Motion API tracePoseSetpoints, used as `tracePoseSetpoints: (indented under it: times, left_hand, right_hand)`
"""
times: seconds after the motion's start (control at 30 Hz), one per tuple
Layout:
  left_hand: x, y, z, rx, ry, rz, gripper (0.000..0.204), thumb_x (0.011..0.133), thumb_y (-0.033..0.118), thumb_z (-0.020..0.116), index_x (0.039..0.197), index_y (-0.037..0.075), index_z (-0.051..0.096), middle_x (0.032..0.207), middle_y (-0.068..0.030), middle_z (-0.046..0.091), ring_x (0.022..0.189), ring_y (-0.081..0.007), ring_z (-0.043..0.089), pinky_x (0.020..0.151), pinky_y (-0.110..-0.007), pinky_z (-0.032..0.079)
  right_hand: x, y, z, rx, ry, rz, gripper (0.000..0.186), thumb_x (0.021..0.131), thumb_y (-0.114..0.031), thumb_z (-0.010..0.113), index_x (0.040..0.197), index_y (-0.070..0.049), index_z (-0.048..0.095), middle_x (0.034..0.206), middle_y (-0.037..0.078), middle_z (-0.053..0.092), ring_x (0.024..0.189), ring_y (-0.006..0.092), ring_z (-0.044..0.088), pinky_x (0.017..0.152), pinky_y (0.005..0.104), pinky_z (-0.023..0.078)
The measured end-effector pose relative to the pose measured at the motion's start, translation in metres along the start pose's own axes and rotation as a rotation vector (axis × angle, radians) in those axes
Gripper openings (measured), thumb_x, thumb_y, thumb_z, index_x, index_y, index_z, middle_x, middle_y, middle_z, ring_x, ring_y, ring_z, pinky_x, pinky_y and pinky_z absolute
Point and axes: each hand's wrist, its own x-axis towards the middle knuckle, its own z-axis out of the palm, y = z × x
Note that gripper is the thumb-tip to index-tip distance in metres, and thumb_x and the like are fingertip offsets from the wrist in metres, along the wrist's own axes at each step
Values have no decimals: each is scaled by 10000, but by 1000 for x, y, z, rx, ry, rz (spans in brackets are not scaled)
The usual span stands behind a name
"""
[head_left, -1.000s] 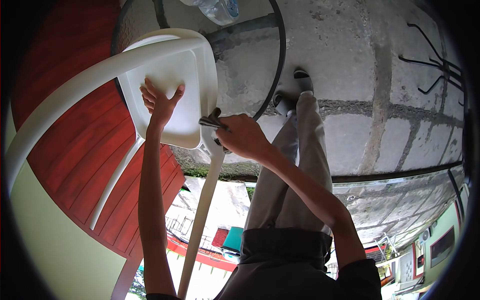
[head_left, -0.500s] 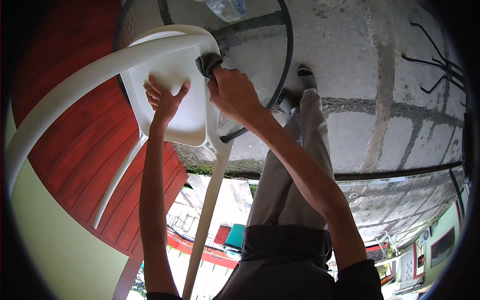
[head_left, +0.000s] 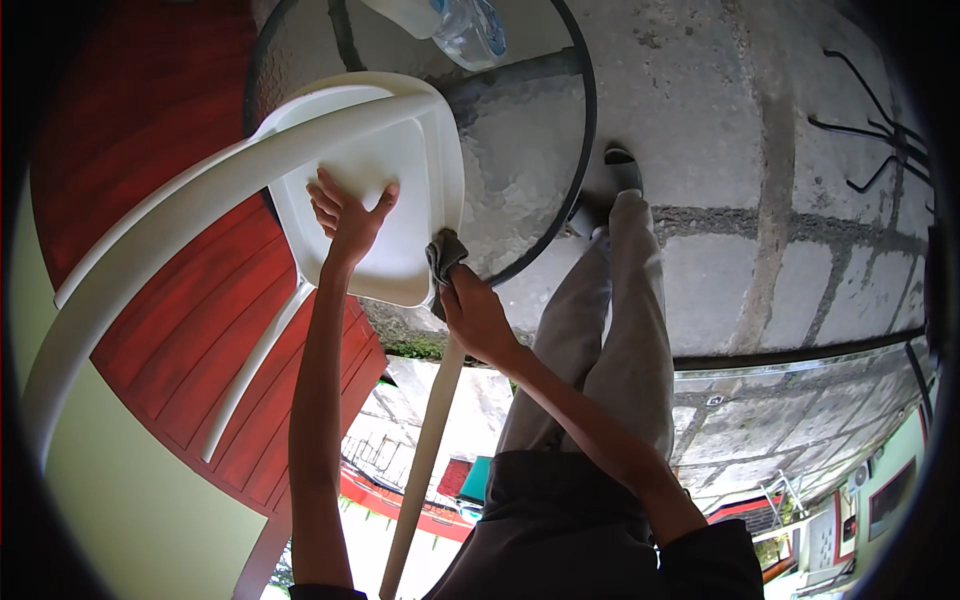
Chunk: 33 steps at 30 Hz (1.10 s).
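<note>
A white plastic chair (head_left: pixel 408 262) lies tipped over on a round glass table (head_left: pixel 525 165), its long pale legs sticking out toward me and to the left. My left hand (head_left: pixel 350 218) rests on the broad white panel of the chair with its fingers spread. In my right hand (head_left: pixel 480 318) is a crumpled dark grey cloth (head_left: pixel 445 257). The cloth presses against the chair's right edge, close to where the lower leg (head_left: pixel 425 455) joins.
At the table's far side lies a clear plastic bottle (head_left: pixel 468 32). Red wooden boards (head_left: pixel 160 390) run along the left beside a pale green wall (head_left: pixel 150 510). A black metal frame (head_left: pixel 885 130) stands on the concrete ground (head_left: pixel 690 110) at the right.
My right hand has drawn the cloth down the chair's right edge toward me, from the upper corner to near the leg joint. The left hand still lies spread on the panel.
</note>
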Motion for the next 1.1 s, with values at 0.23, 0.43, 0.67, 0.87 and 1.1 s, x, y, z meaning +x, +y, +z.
tracePoseSetpoints:
  times: [0.23, 0.43, 0.67, 0.87, 1.1]
  left_hand:
    - [3, -1, -3, 40, -14, 44, 1440, 684, 832, 670, 1542, 50, -181, 1564, -341, -201, 1469, -507, -140, 1137, -680, 53]
    - [7, -5, -1, 42, 5, 67, 1437, 686, 841, 657, 1542, 49, -184, 1561, -343, -209, 1469, -504, -146, 1134, -685, 65]
    - [7, -6, -3, 42, -11, 61, 1458, 671, 859, 649, 1539, 51, -200, 1560, -337, -225, 1469, -496, -162, 1140, -677, 56]
    - [8, -6, -2, 16, -10, 51, 1467, 663, 858, 657, 1539, 53, -201, 1563, -334, -223, 1467, -492, -181, 1146, -665, 23]
    - [10, -8, -1, 40, 10, 65, 1468, 658, 866, 653, 1543, 49, -185, 1569, -334, -205, 1472, -495, -155, 1148, -660, 42]
  right_hand:
    - [16, -9, 11, 98, 146, -3, 90, 912, -53, 494, 965, 20, 490, 924, 268, 574, 805, 474, 576, 680, 543, 434]
    - [67, -42, -20, 13, 236, -125, 100, 898, -83, 503, 881, 12, 528, 719, 239, 615, 697, 469, 602, 643, 548, 463]
    - [137, -89, -77, -339, 184, -13, 351, 771, -322, 622, 673, 11, 675, 730, 217, 668, 697, 418, 663, 709, 485, 545]
    - [124, -81, -94, -450, 100, -177, 409, 704, -382, 686, 778, 20, 671, 942, 177, 604, 854, 392, 665, 770, 482, 540]
    - [96, -49, -54, -385, 275, -280, 200, 814, -165, 646, 892, 10, 585, 883, 165, 564, 699, 405, 638, 655, 502, 537]
